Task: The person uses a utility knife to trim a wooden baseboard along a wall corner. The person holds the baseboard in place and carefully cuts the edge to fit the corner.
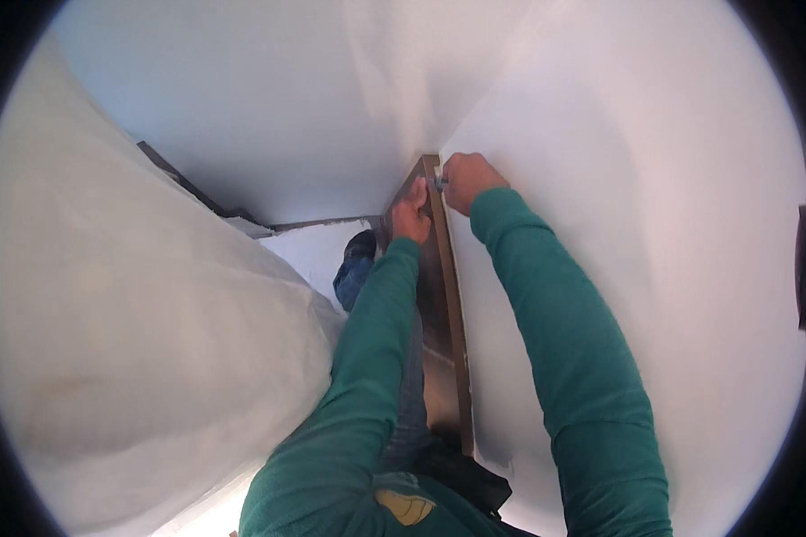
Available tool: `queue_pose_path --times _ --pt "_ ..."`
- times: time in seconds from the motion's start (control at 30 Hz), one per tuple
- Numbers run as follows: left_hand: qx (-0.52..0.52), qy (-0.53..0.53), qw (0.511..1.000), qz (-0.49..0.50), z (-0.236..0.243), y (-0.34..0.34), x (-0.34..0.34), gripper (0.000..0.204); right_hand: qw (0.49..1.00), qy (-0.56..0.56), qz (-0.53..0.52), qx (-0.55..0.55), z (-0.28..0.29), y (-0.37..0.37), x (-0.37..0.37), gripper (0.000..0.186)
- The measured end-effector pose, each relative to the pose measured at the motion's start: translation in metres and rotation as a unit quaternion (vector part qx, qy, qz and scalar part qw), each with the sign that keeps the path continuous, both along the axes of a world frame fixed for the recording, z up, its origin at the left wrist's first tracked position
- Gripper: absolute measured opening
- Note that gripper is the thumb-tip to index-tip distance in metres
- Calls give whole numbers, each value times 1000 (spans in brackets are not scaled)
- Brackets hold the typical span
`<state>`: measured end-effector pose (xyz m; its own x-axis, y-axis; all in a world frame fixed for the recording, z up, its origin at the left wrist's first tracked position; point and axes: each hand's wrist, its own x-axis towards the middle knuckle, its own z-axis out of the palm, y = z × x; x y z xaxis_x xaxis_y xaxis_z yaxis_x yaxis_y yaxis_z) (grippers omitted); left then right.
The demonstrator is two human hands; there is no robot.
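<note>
White walls (636, 134), pale sheeting (152, 295) at left

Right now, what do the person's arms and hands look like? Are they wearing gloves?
No gloves: the left hand and the right hand are both bare. The left sleeve and right sleeve are long, green and plain, reaching about to the wrists, with soft creases in the cloth.

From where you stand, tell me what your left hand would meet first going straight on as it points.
Likely the far end of the brown board, before the white wall; depth there is unclear.
</note>
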<state>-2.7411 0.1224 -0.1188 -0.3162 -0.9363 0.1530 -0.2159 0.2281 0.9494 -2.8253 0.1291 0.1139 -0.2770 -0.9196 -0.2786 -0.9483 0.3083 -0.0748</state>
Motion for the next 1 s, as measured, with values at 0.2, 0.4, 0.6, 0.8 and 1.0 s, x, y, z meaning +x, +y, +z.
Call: queue_pose_path --times 0.2,0.4,0.6,0.8,1.0 --pt "-9 6 1000 -2 -7 3 -1 81 999 21 5 -24 -9 14 3 18" --pt "-7 -19 999 -25 -14 2 0 86 998 -3 -45 -38 -18 34 13 17" --pt "-42 9 999 -10 -17 5 4 88 997 6 -17 -78 -19 32 13 17" --pt "-60 17 998 11 -9 10 -5 89 996 8 59 -72 -10 10 -5 18" --pt "-74 -19 997 -18 -15 2 2 87 999 7 5 -37 10 15 11 17"
